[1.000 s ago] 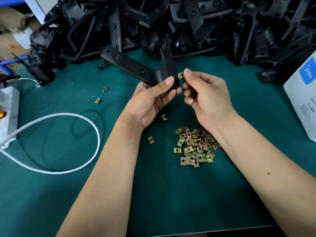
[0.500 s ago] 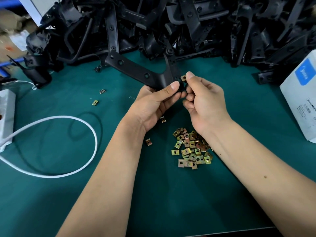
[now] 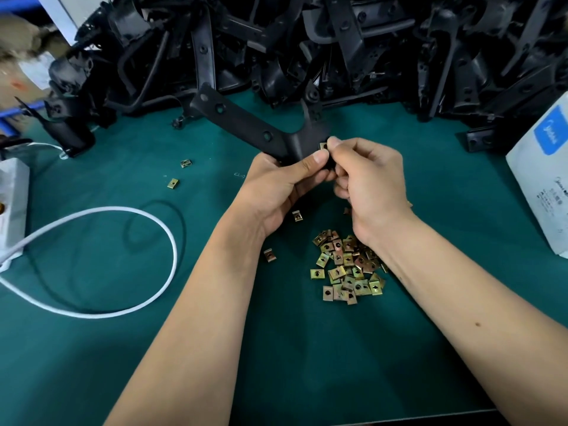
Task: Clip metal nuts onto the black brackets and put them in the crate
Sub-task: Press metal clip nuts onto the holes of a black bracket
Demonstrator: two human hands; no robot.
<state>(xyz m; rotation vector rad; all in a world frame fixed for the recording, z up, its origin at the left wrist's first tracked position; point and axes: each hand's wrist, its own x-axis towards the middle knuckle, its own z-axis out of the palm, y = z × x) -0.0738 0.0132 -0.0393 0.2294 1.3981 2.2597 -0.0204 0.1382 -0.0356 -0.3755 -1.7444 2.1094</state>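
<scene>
Above the green table (image 3: 92, 348), the left hand (image 3: 276, 192) held the black bracket (image 3: 246, 124), which looked hard and light, by its bend, while the right hand (image 3: 368, 182) pinched a tiny, slippery-looking nut (image 3: 323, 146) against its edge.

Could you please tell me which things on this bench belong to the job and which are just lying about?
Job: Y-shaped black plastic bracket; brass-coloured metal clip nut; heap of loose nuts; bracket pile.
Lying about: looped white cable; white power strip; white box with blue label.
</scene>
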